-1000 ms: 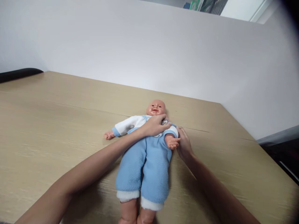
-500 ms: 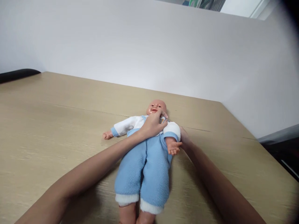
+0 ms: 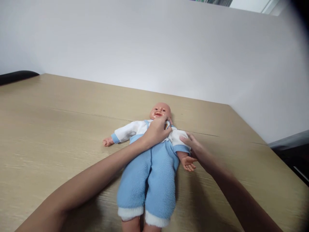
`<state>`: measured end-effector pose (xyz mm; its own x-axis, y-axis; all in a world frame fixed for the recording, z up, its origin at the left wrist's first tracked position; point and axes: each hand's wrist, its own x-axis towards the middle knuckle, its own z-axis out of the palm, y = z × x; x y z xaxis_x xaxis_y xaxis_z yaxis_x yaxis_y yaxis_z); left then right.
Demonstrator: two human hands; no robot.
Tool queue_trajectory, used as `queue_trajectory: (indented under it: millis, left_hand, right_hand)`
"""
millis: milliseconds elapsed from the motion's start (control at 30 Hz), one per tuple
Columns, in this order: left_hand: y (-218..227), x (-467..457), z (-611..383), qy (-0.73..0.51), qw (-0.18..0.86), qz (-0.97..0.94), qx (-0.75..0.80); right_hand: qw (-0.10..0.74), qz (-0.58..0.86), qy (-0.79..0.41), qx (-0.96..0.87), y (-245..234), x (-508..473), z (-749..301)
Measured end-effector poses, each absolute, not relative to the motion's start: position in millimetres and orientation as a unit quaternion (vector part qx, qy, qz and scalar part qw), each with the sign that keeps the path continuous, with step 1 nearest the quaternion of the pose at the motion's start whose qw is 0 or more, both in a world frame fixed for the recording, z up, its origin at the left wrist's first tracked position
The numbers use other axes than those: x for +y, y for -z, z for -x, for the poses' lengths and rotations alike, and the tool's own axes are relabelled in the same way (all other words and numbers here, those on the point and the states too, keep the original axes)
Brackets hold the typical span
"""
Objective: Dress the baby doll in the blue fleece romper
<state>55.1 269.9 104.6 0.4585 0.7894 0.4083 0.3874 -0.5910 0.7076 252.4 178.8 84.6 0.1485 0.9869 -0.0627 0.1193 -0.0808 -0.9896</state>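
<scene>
A baby doll [image 3: 151,167] in a white top and light blue fleece trousers lies on its back on the wooden table [image 3: 60,122], head towards the wall. My left hand [image 3: 156,132] rests on the doll's chest just under its chin, fingers curled into the clothing. My right hand [image 3: 195,146] holds the doll's white sleeve at the arm on the right, thumb on top of the blue cuff. The doll's small plastic hand [image 3: 188,163] sticks out below my fingers. Its other arm [image 3: 118,135] lies stretched out to the left.
A white partition wall [image 3: 154,48] stands along the table's far edge and right side. A dark object [image 3: 16,76] shows at the far left edge. Dark floor or furniture [image 3: 294,158] lies beyond the table's right edge.
My right hand came out from behind the doll's arm and took the sleeve from above; that arm now lies lower and further right. My left hand stayed on the chest.
</scene>
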Motion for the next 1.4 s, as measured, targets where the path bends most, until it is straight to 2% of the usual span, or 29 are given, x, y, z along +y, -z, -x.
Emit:
queue_trajectory:
  millis: [100,233,400,500,700,767,900,933,1067,1267,1400]
  left_hand:
    - [-103,270,-55,-0.370,0.258,-0.821,0.349]
    - [-103,270,-56,-0.367,0.257,-0.826,0.344]
    - [-105,269,-56,-0.363,0.252,-0.826,0.349]
    - [-104,269,-55,-0.366,0.248,-0.826,0.348]
    - [-102,270,-56,-0.367,0.234,-0.828,0.355]
    - [-104,269,-56,-0.349,0.224,-0.833,0.367]
    - [-114,260,-52,-0.307,0.153,-0.856,0.388]
    - [-118,256,-48,-0.306,0.128,-0.860,0.388]
    - [-124,237,-19,-0.333,0.096,-0.850,0.397]
    - [-88,215,49,-0.413,0.259,-0.771,0.410]
    - [-69,212,75,-0.380,0.305,-0.760,0.429]
  right_hand:
    - [0.434,0.609,-0.477,-0.462,-93,156,-267]
    - [0.424,0.642,-0.444,-0.459,-97,140,-291]
    - [0.379,0.664,-0.397,-0.507,-85,128,-307]
    - [0.366,0.648,-0.414,-0.524,-73,121,-308]
    - [0.404,0.660,-0.361,-0.520,-61,123,-327]
    - [0.409,0.665,-0.317,-0.538,-63,122,-326]
    - [0.434,0.630,-0.097,-0.637,-77,110,-288]
    - [0.440,0.604,-0.085,-0.659,-80,107,-274]
    - [0.444,0.533,-0.255,-0.673,-85,106,-231]
    - [0.401,0.544,-0.327,-0.660,-82,134,-229]
    - [0.433,0.543,-0.392,-0.604,-72,150,-233]
